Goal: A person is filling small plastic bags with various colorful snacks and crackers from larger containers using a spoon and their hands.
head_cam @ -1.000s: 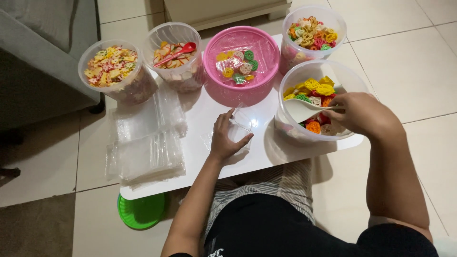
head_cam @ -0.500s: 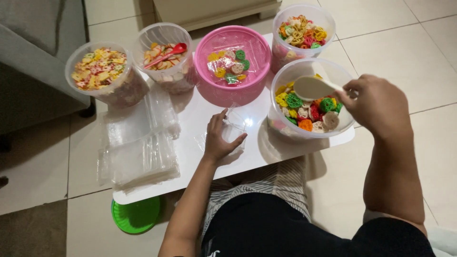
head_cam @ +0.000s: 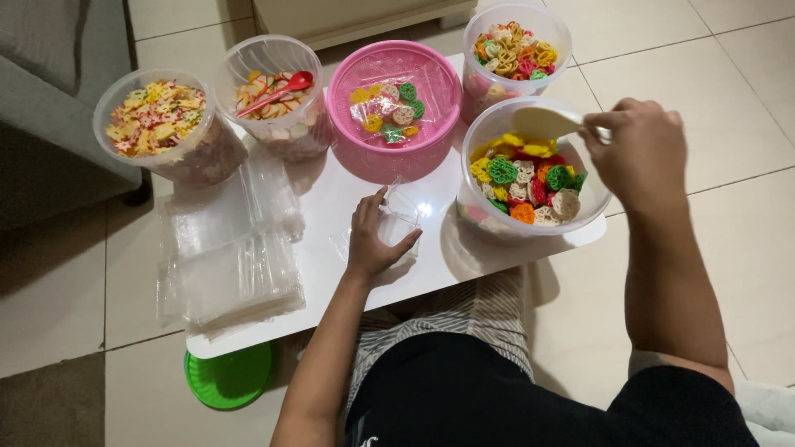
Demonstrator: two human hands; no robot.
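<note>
Overhead, the right hand (head_cam: 639,149) pinched a white scoop (head_cam: 542,122) above the clear tub of coloured crackers (head_cam: 530,178); the left hand (head_cam: 370,236), fingers loosely curled, held what looked like an opened clear bag (head_cam: 397,219) on the white table (head_cam: 331,248).

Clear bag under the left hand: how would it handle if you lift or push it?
The clear bag is thin see-through film, crumpled and half open, so probably floppy and very light. The left hand pins it on the glossy white table, so it would likely slide if pushed. The stack of bags looks equally slippery.
</note>
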